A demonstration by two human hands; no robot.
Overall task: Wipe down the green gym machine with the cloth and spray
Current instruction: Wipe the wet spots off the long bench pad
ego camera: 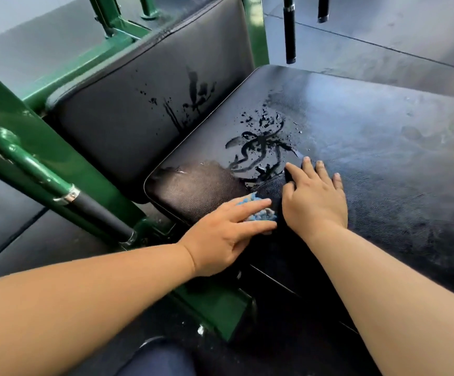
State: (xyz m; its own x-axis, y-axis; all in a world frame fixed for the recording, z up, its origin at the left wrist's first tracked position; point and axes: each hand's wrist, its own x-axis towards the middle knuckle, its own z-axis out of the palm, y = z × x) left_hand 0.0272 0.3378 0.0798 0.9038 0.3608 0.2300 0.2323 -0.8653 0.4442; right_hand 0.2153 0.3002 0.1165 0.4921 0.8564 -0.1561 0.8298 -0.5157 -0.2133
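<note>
Where the left grip [220, 240] pressed down with straight fingers, the blue cloth [261, 216] lay bunched beneath its fingertips on the black seat pad [383, 158]. Right grip [315, 204]: just beside the cloth, flat on the pad, fingers spread. Spray streaks [258, 150]: ahead of both grips. Back pad [152, 104], likewise wet: beyond, leftward. Green frame [57, 164]: left of the left grip.

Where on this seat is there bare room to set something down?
The seat is bare right of the right hand and out to its far edge. A small wiped patch lies at the left corner, between the puddle and the cloth. The near edge is crowded: left hand, cloth and right hand sit close together.
</note>
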